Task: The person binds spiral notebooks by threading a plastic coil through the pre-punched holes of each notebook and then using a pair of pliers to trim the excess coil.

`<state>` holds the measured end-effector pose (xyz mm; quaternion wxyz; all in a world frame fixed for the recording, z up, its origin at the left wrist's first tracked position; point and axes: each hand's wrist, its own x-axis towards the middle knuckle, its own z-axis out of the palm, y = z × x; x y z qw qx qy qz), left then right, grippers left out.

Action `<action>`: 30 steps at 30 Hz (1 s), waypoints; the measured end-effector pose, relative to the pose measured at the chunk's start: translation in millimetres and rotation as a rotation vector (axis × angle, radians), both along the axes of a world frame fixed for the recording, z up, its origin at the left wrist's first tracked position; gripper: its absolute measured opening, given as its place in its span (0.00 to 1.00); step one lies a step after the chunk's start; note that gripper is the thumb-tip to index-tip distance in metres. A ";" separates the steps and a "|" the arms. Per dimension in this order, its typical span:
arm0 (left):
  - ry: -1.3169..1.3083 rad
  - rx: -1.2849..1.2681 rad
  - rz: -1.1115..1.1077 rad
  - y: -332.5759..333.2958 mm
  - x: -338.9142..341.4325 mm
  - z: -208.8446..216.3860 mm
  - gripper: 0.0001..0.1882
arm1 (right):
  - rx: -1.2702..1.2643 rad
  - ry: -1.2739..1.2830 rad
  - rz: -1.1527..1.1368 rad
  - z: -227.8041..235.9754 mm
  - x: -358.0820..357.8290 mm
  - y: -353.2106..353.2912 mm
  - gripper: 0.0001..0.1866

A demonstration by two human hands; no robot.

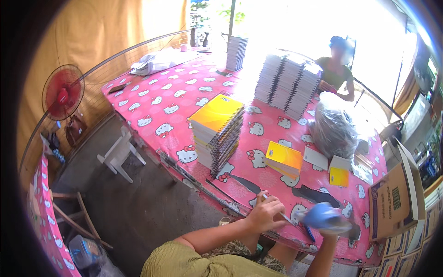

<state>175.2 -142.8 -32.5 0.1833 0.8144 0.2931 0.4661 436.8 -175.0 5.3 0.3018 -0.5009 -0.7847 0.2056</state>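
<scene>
At the table's near edge, the fingers of my left hand [266, 214] close on a thin pale strip-like thing [287, 219]. It is seen nearly edge-on, so its kind cannot be made out. Just to the right, my right hand [328, 236] is raised with a blue cloth [323, 217] bunched at its fingers. Cloth and fingers are smeared by motion. A narrow dark blue thing [310, 234] lies below the cloth. Beyond my hands is a low pile of yellow spiral notebooks [284, 157], and left of it a tall stack of the same kind [218, 113].
Tall white notebook stacks [286, 81] stand farther back, near a seated person [339, 69]. A grey plastic bag [333, 124] and a small notebook pile [339, 171] are at the right. An opened cardboard box [392, 203] borders the pink patterned table [161, 108], whose cover is torn.
</scene>
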 end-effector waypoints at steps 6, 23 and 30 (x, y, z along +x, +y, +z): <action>0.027 -0.012 -0.027 2.7 -4.6 -0.3 0.17 | -0.292 0.474 -0.066 -15.0 3.6 0.5 0.20; 0.047 -0.136 0.012 29.0 -7.3 19.6 0.20 | -0.219 0.304 -0.023 8.2 -3.6 39.9 0.18; 0.098 -0.223 -0.011 38.1 5.5 25.5 0.20 | -0.217 0.376 -0.019 10.0 1.0 39.8 0.18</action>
